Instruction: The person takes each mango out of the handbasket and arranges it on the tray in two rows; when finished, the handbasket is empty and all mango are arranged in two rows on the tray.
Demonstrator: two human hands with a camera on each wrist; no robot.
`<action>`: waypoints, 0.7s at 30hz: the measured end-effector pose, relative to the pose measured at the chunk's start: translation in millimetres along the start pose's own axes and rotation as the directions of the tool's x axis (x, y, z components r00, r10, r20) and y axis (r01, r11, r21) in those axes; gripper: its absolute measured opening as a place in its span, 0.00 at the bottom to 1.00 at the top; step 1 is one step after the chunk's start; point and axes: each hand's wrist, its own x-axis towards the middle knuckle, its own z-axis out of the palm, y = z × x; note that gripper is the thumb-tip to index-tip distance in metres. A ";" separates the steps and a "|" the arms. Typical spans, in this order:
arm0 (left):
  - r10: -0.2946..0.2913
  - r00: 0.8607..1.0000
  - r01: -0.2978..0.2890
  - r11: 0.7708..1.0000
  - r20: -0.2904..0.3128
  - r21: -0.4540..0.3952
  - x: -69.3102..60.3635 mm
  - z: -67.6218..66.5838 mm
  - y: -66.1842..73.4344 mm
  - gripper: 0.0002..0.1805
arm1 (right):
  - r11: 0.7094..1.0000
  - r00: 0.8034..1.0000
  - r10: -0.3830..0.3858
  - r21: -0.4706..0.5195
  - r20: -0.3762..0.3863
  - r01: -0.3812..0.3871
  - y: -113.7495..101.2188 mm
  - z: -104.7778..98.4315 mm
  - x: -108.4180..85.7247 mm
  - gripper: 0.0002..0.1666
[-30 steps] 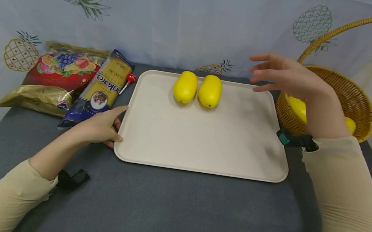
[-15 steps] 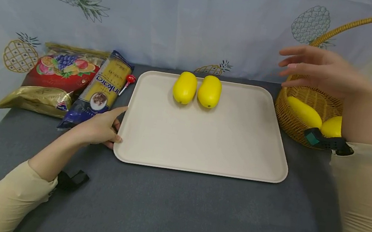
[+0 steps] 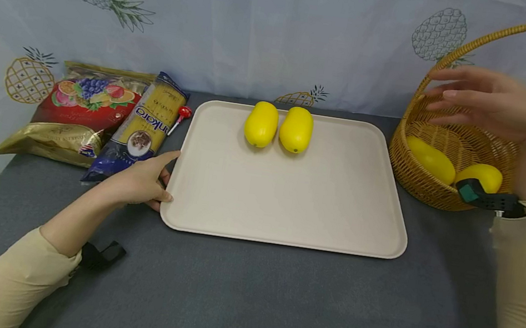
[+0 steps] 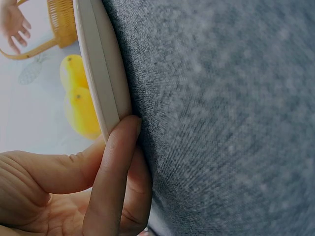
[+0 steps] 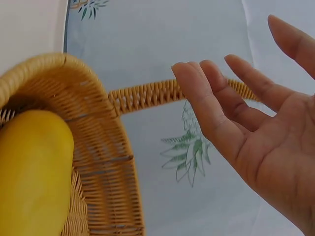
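My left hand (image 3: 141, 180) holds the left edge of a cream tray (image 3: 287, 206); in the left wrist view its thumb and fingers pinch the tray's rim (image 4: 106, 73). Two smooth, oblong yellow fruits, like mangoes, stand side by side near the tray's back edge, a left one (image 3: 261, 124) and a right one (image 3: 296, 130). My right hand (image 3: 503, 105) hovers over the wicker basket (image 3: 405, 170), holding nothing, its fingers spread and slightly bent. Inside the basket lie two more yellow fruits, one at left (image 3: 429, 158) and one at right (image 3: 485, 175).
Left of the tray lie a red and gold bag (image 3: 91, 106), a blue and yellow packet (image 3: 142, 127) and a red lollipop (image 3: 184, 112). The basket's tall handle (image 3: 508, 37) arches above it. A pineapple-print cloth (image 3: 242, 26) hangs behind the grey tabletop (image 3: 244, 296).
My right hand has moved rightward from near the tray's back right corner to above the basket, uncovering the fruits inside. The left hand and tray have stayed put.
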 end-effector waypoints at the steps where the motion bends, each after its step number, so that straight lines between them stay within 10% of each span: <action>1: 0.000 1.000 0.000 1.000 0.000 0.000 0.1 0.0 -0.1 0.55 | 1.000 1.000 0.011 -0.011 -0.002 -0.011 2.5 -2.8 -0.4 0.30; 21: -0.002 1.000 0.002 1.000 0.007 0.017 -0.1 -1.6 0.1 0.55 | 0.969 0.970 0.238 0.049 0.057 -0.241 49.7 -36.5 0.8 0.23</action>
